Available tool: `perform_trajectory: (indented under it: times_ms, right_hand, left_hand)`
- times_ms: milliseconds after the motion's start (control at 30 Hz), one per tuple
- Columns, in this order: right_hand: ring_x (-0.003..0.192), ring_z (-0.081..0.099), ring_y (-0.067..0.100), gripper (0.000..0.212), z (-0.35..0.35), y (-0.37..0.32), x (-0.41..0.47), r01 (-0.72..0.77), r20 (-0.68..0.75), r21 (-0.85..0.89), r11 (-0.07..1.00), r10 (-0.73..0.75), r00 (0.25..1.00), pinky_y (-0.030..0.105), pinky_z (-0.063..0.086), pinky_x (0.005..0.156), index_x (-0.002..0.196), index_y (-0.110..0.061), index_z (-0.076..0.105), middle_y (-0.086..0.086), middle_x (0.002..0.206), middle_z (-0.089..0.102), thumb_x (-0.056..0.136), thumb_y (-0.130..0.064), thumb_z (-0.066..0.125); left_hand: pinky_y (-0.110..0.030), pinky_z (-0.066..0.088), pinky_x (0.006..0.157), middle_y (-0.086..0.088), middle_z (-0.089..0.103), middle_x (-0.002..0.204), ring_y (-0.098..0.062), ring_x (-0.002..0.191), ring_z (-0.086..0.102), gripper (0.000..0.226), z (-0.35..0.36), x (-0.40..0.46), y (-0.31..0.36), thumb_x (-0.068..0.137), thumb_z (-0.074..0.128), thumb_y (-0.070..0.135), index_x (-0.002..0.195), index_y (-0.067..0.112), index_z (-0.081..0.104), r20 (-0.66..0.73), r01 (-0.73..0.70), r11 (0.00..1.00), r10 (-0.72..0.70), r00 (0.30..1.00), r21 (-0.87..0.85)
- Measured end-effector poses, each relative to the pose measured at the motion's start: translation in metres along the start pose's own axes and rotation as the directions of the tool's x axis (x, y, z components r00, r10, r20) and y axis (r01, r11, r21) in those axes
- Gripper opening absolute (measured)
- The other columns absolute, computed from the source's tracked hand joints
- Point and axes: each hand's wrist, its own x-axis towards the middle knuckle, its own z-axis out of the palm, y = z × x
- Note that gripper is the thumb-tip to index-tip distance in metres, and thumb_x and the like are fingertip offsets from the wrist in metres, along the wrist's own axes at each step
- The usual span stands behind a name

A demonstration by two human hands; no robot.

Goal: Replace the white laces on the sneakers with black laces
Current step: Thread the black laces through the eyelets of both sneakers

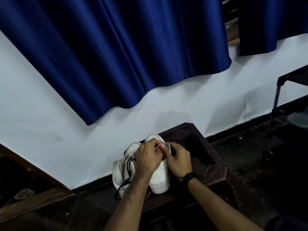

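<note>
Sneaker [160, 177] lace pinched — both hands' fingers [159, 145] curled

Two bare forearms come up from the bottom edge, sleeveless as far as the frame shows. The left hand [148, 157] wears no ring or band that can be made out. The right hand [179, 161] has a black watch [189, 177] with a dark strap snug round the wrist; its face is too dim to read

dim indoor light | floor [266, 164] nearly black | soft focus | wide-angle edge warping
</note>
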Motion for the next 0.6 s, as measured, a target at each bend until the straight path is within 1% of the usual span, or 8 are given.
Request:
perform_trajectory:
  times_ms: [67, 100, 133, 200, 300, 433, 533, 600]
  right_hand:
    - [0.074, 0.062, 0.003, 0.034, -0.007, 0.000, 0.007, -0.166, 0.043, 0.145, 0.975, 0.161, 0.986, 0.021, 0.048, 0.072, 0.086, -0.018, 0.074, -0.005, 0.077, 0.071, 0.098, -0.039, 0.051]
    - [0.076, 0.064, 0.003, 0.029, -0.008, 0.003, 0.014, -0.237, 0.063, 0.176, 0.955, 0.230, 0.971, 0.023, 0.052, 0.077, 0.085, -0.019, 0.076, -0.006, 0.077, 0.072, 0.097, -0.033, 0.054]
    - [0.081, 0.067, 0.005, 0.021, -0.008, 0.006, 0.019, -0.285, 0.085, 0.186, 0.941, 0.273, 0.958, 0.027, 0.054, 0.083, 0.085, -0.021, 0.077, -0.008, 0.079, 0.074, 0.093, -0.027, 0.059]
    - [0.084, 0.070, 0.007, 0.014, -0.007, 0.007, 0.024, -0.324, 0.121, 0.177, 0.929, 0.307, 0.944, 0.036, 0.057, 0.087, 0.084, -0.024, 0.078, -0.010, 0.080, 0.075, 0.085, -0.020, 0.065]
    - [0.082, 0.070, 0.010, 0.012, -0.005, 0.005, 0.026, -0.303, 0.130, 0.141, 0.943, 0.285, 0.949, 0.036, 0.057, 0.085, 0.084, -0.020, 0.077, -0.007, 0.080, 0.075, 0.087, -0.019, 0.065]
    - [0.089, 0.065, 0.018, 0.015, -0.005, -0.003, 0.029, -0.154, 0.085, -0.044, 0.987, 0.157, 0.984, 0.029, 0.050, 0.083, 0.091, -0.010, 0.071, 0.003, 0.091, 0.073, 0.093, -0.016, 0.057]
    - [0.096, 0.064, 0.022, 0.016, -0.006, -0.005, 0.027, -0.150, 0.069, -0.049, 0.987, 0.153, 0.986, 0.028, 0.046, 0.083, 0.094, -0.007, 0.068, 0.007, 0.098, 0.072, 0.094, -0.015, 0.054]
    - [0.096, 0.065, 0.020, 0.016, -0.008, -0.004, 0.025, -0.157, 0.070, -0.045, 0.987, 0.160, 0.985, 0.028, 0.048, 0.085, 0.095, -0.009, 0.069, 0.006, 0.098, 0.072, 0.094, -0.017, 0.056]
  left_hand:
    - [-0.037, 0.051, 0.072, 0.004, 0.073, 0.091, -0.023, 0.090, 0.066, 0.019, 0.000, -0.002, 0.001, 0.091, 0.054, 0.042, 0.094, 0.029, 0.067, -0.038, -0.055, 0.997, 0.057, 0.998, 0.051]
    - [-0.036, 0.050, 0.071, 0.003, 0.073, 0.093, -0.024, 0.091, 0.066, 0.022, 0.001, -0.002, 0.002, 0.093, 0.053, 0.043, 0.095, 0.028, 0.068, -0.051, -0.075, 0.994, 0.079, 0.996, 0.078]
    - [-0.035, 0.048, 0.071, 0.003, 0.073, 0.095, -0.024, 0.091, 0.065, 0.023, 0.001, -0.002, 0.002, 0.094, 0.052, 0.043, 0.096, 0.027, 0.068, -0.058, -0.086, 0.992, 0.091, 0.994, 0.093]
    - [-0.034, 0.047, 0.071, 0.003, 0.073, 0.096, -0.024, 0.091, 0.065, 0.023, 0.000, -0.004, 0.002, 0.094, 0.052, 0.042, 0.096, 0.026, 0.069, -0.070, -0.088, 0.992, 0.094, 0.993, 0.085]
    - [-0.033, 0.047, 0.070, 0.005, 0.073, 0.095, -0.022, 0.090, 0.066, 0.021, 0.001, -0.004, 0.000, 0.094, 0.052, 0.041, 0.095, 0.028, 0.069, -0.090, -0.067, 0.996, 0.073, 0.993, 0.063]
    - [-0.034, 0.048, 0.068, 0.005, 0.073, 0.093, -0.021, 0.088, 0.066, 0.021, 0.003, -0.005, -0.001, 0.093, 0.052, 0.042, 0.095, 0.029, 0.069, -0.091, -0.076, 0.995, 0.082, 0.992, 0.067]
    - [-0.035, 0.049, 0.068, 0.005, 0.073, 0.092, -0.022, 0.087, 0.067, 0.021, 0.003, -0.005, -0.002, 0.093, 0.054, 0.043, 0.095, 0.029, 0.069, -0.101, -0.082, 0.995, 0.087, 0.991, 0.051]
    - [-0.034, 0.048, 0.068, 0.005, 0.073, 0.093, -0.022, 0.088, 0.067, 0.021, 0.003, -0.007, -0.002, 0.092, 0.054, 0.042, 0.094, 0.028, 0.069, -0.111, -0.088, 0.994, 0.094, 0.989, 0.056]
